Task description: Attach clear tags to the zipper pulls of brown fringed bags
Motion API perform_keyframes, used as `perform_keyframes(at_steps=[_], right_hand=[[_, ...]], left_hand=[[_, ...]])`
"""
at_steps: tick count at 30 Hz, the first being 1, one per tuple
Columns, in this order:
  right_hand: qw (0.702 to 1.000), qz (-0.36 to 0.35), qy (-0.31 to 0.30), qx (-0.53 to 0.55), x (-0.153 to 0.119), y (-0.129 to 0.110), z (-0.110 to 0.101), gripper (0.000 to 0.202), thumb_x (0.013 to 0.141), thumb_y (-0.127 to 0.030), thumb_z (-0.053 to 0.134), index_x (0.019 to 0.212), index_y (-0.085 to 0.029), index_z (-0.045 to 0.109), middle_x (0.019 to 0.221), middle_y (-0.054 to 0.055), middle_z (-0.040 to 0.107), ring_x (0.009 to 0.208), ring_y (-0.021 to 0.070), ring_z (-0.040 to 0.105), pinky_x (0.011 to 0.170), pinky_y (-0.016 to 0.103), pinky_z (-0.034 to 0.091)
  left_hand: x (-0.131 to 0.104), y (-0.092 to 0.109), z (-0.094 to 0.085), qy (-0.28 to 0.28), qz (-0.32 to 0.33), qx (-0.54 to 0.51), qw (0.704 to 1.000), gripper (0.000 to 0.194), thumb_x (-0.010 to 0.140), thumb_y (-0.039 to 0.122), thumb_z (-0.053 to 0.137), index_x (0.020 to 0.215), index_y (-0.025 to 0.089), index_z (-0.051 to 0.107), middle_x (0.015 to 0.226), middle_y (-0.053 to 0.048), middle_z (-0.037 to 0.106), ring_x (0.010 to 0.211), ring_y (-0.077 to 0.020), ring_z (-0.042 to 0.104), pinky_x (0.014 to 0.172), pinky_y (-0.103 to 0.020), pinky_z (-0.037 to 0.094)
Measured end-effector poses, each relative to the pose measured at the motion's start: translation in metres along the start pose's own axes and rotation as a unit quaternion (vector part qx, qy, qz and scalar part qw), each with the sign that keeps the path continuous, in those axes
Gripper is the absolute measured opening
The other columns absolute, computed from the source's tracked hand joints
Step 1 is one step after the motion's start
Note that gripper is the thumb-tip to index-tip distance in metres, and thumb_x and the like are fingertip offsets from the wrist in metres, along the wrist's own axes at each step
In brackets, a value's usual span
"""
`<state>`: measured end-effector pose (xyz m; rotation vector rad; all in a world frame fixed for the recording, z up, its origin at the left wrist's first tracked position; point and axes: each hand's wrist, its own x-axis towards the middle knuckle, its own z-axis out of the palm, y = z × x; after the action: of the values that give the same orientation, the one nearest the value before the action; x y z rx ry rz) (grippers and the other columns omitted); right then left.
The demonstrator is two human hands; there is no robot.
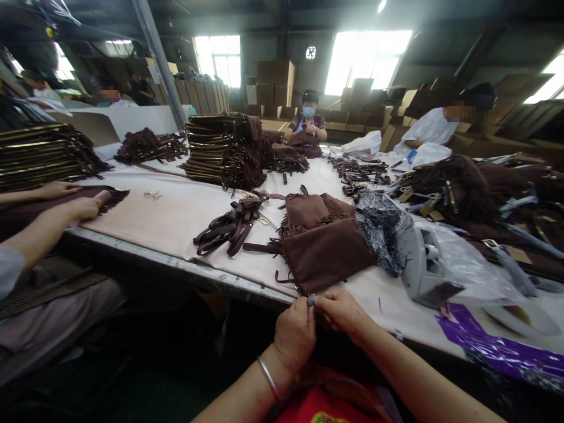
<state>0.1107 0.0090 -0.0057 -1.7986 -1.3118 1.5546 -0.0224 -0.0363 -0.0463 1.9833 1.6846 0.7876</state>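
Note:
My left hand (295, 332), with a bangle on its wrist, is closed at the table's front edge. Beside it, my right hand (341, 311) is closed too, thumb and finger pinched together. Between the fingertips of both is a small grey piece (311, 301), too small to name. It sits at the near corner of a dark brown pouch (328, 252), which lies flat on the table. Behind this pouch lie more brown fringed pieces (306, 211). A heap of brown straps (231, 229) with metal clips rests to the left.
A tape dispenser (423, 264) and black-and-white speckled cloth (381, 226) stand right of the pouch. Purple plastic (497, 346) hangs over the front edge. Stacked brown fringed bags (211, 147) rise farther back. At left, a co-worker's hands (83, 205) handle a brown piece.

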Motion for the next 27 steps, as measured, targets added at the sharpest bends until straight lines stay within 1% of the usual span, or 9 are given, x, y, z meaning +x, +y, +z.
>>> perform_keyframes(at_steps=[5, 8, 10, 12, 14, 16, 18, 21, 27], right_hand=[[0.999, -0.027, -0.017, 0.031, -0.01, 0.007, -0.003, 0.023, 0.074, -0.037, 0.058, 0.061, -0.019, 0.052, 0.044, -0.006, 0.052, 0.034, 0.006, 0.04, 0.035, 0.018, 0.026], [0.998, -0.048, -0.023, 0.028, -0.013, 0.015, -0.005, 0.017, 0.073, -0.033, 0.056, 0.066, -0.017, 0.058, 0.048, -0.005, 0.056, 0.036, 0.0059, 0.04, 0.037, 0.018, 0.026], [0.998, -0.063, -0.001, -0.003, -0.013, 0.022, -0.005, 0.017, 0.074, -0.031, 0.055, 0.065, -0.017, 0.06, 0.05, -0.003, 0.057, 0.037, 0.0065, 0.041, 0.039, 0.019, 0.029], [0.997, -0.073, 0.02, -0.034, -0.012, 0.029, -0.005, 0.019, 0.075, -0.03, 0.053, 0.065, -0.016, 0.061, 0.051, -0.002, 0.06, 0.039, 0.0076, 0.043, 0.04, 0.02, 0.031], [0.995, -0.077, 0.033, -0.053, -0.011, 0.034, -0.005, 0.02, 0.076, -0.029, 0.051, 0.066, -0.016, 0.064, 0.052, -0.001, 0.061, 0.04, 0.0089, 0.044, 0.041, 0.021, 0.031], [0.993, -0.093, 0.039, -0.067, -0.012, 0.035, -0.006, 0.02, 0.075, -0.028, 0.052, 0.068, -0.016, 0.066, 0.054, -0.001, 0.063, 0.043, 0.0104, 0.048, 0.043, 0.022, 0.033], [0.988, -0.123, 0.047, -0.078, -0.015, 0.034, -0.007, 0.02, 0.075, -0.026, 0.052, 0.068, -0.017, 0.068, 0.058, 0.0, 0.065, 0.051, 0.0123, 0.053, 0.05, 0.022, 0.038], [0.981, -0.158, 0.057, -0.096, -0.02, 0.03, -0.008, 0.022, 0.077, -0.026, 0.051, 0.066, -0.017, 0.068, 0.062, 0.001, 0.068, 0.062, 0.0149, 0.058, 0.059, 0.023, 0.041], [0.984, -0.147, 0.055, -0.088, -0.02, 0.027, -0.008, 0.021, 0.076, -0.026, 0.052, 0.062, -0.018, 0.066, 0.061, 0.001, 0.068, 0.06, 0.0157, 0.058, 0.058, 0.025, 0.04]], left_hand=[[0.001, 0.002, -0.008, 0.0, -0.019, -0.022, 1.0, 0.027, 0.097, 0.032, 0.032, 0.091, 0.018, 0.055, 0.081, -0.011, 0.066, 0.07, -0.0222, 0.061, 0.061, -0.032, 0.035], [0.004, 0.006, -0.012, -0.011, -0.046, -0.115, 0.992, 0.027, 0.095, 0.031, 0.038, 0.079, 0.019, 0.056, 0.077, -0.008, 0.063, 0.071, -0.0195, 0.057, 0.064, -0.03, 0.035], [0.006, 0.01, -0.011, -0.031, -0.107, -0.21, 0.971, 0.027, 0.091, 0.032, 0.044, 0.071, 0.019, 0.054, 0.07, -0.004, 0.059, 0.066, -0.0162, 0.053, 0.062, -0.028, 0.034], [0.006, 0.015, -0.009, -0.075, -0.191, -0.322, 0.924, 0.027, 0.088, 0.035, 0.048, 0.067, 0.019, 0.051, 0.06, 0.001, 0.05, 0.053, -0.0114, 0.044, 0.053, -0.026, 0.03], [0.005, 0.019, -0.007, -0.132, -0.273, -0.439, 0.846, 0.027, 0.086, 0.041, 0.05, 0.069, 0.02, 0.048, 0.053, 0.007, 0.038, 0.042, -0.0071, 0.028, 0.045, -0.023, 0.021], [0.004, 0.021, -0.008, -0.172, -0.318, -0.532, 0.766, 0.027, 0.083, 0.045, 0.053, 0.073, 0.02, 0.047, 0.051, 0.011, 0.031, 0.039, -0.0045, 0.016, 0.041, -0.021, 0.013], [0.003, 0.023, -0.01, -0.191, -0.33, -0.593, 0.709, 0.029, 0.079, 0.046, 0.059, 0.075, 0.019, 0.048, 0.051, 0.012, 0.028, 0.039, -0.0029, 0.011, 0.04, -0.019, 0.01], [0.003, 0.024, -0.013, -0.199, -0.339, -0.645, 0.655, 0.03, 0.076, 0.043, 0.065, 0.077, 0.017, 0.049, 0.051, 0.013, 0.026, 0.039, -0.0014, 0.01, 0.039, -0.016, 0.009], [0.004, 0.023, -0.012, -0.221, -0.367, -0.69, 0.583, 0.026, 0.083, 0.036, 0.062, 0.074, 0.016, 0.048, 0.051, 0.013, 0.023, 0.039, -0.0005, 0.01, 0.038, -0.013, 0.009]])
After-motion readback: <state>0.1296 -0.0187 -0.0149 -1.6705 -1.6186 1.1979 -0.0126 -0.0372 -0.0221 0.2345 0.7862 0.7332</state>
